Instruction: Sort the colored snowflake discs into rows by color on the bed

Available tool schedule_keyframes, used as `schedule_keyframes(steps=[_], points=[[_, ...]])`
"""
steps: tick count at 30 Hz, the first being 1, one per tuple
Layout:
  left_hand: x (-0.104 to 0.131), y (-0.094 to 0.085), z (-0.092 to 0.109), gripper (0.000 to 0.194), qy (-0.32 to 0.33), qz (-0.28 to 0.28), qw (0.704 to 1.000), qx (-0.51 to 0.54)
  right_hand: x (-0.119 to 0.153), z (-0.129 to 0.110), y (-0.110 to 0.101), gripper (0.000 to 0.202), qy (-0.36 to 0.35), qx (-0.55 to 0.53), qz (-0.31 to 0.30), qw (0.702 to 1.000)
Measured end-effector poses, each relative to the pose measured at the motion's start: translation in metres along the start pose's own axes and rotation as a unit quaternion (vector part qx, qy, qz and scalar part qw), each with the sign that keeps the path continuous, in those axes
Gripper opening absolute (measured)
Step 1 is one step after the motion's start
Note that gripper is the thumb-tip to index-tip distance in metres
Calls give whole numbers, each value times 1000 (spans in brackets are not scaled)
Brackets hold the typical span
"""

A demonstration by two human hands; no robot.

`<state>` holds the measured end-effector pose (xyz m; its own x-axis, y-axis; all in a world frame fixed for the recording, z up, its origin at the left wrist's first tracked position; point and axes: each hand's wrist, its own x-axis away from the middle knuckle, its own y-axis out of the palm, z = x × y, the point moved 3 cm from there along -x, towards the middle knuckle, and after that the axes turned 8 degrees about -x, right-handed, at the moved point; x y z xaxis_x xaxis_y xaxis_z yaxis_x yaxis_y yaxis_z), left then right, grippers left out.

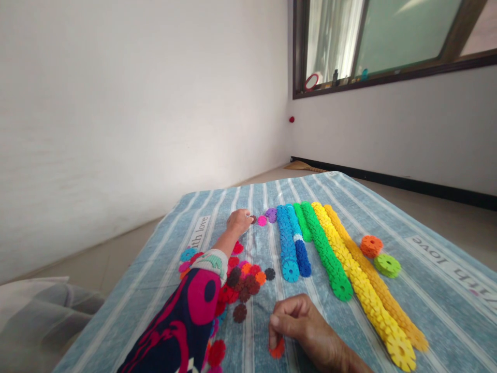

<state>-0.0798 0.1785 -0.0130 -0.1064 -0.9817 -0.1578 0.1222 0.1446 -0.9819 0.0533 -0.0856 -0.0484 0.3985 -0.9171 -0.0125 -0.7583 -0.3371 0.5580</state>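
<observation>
My left hand (239,220) reaches to the far part of the cloth, its fingers closed at a dark brown notched plastic disc (253,219). Right of that lie a pink disc (262,220) and a small purple stack (271,215). My right hand (306,327) is low in the view, fingers curled, with the fingertips on an orange-red disc (277,348) at the cloth. Under and beside my left forearm spreads a loose pile of discs, among them a brown disc (239,313) and a black disc (269,273).
Overlapping rows of discs lie to the right: a blue row (287,243), a green row (326,251) and a yellow row (361,282). Beyond them sit an orange stack (371,246) and a lime stack (387,264). A striped blue cloth (132,290) covers the table.
</observation>
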Motion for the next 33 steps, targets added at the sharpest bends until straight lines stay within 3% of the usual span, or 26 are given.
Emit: schedule_keyframes(steps=[12, 33], points=[[-4, 6, 0, 21, 20, -22, 999, 45, 0, -3, 2, 36, 6, -5, 14, 1000], [2, 17, 3, 21, 13, 6, 997, 78, 0, -1, 0, 34, 8, 7, 10, 1000]])
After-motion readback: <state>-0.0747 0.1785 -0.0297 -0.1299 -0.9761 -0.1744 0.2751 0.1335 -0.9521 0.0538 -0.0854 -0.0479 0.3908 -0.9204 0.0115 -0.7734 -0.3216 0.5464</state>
